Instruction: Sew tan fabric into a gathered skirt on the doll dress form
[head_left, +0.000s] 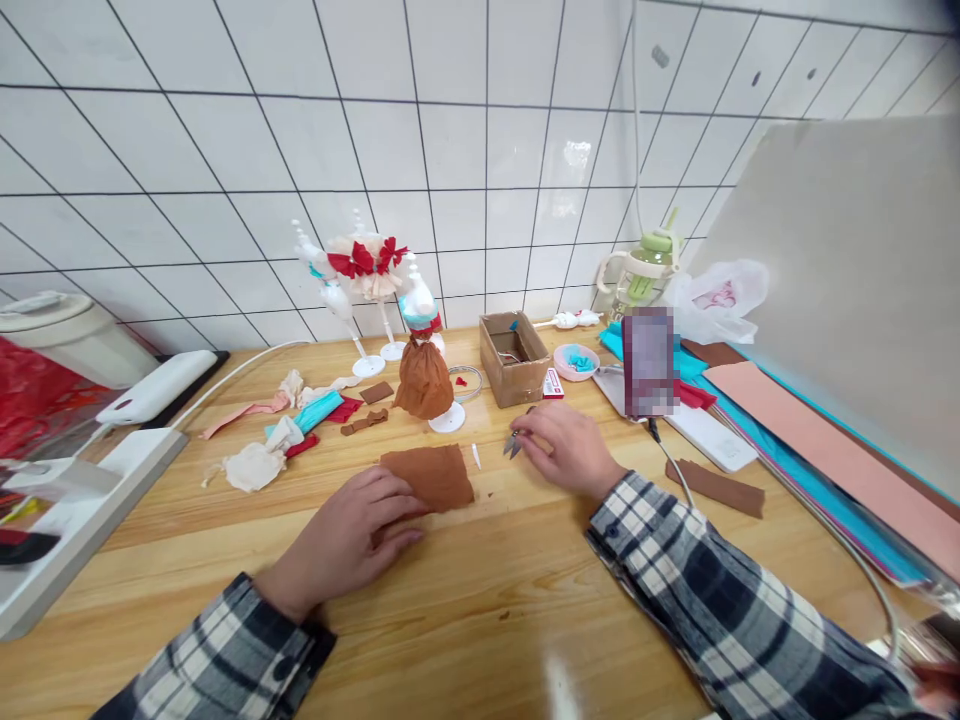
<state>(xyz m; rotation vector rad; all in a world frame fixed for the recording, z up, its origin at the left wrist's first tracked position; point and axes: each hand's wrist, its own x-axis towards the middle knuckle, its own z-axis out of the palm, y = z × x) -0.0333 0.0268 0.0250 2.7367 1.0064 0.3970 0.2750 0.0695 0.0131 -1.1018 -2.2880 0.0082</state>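
My left hand (360, 535) lies on the table with fingers stretched out, the fingertips at the lower left edge of a brown crepe paper sheet (439, 478). At the right, my right hand (562, 448) has its fingers closed around small scissors (512, 445), whose short metal blades point down toward the table. Between the paper and the scissors lies a small white pointed piece (476, 457). Behind the sheet stands a miniature white dress form (418, 300) wearing a brown crepe paper skirt (424, 380), upright on its round white base (448, 418).
Crumpled crepe scraps (259, 460) lie at left near a white power strip (75, 520). A small cardboard box (517, 380), a pink dish (576, 362) and a phone (649, 362) stand behind my right hand. Coloured paper sheets (825, 440) are stacked at far right.
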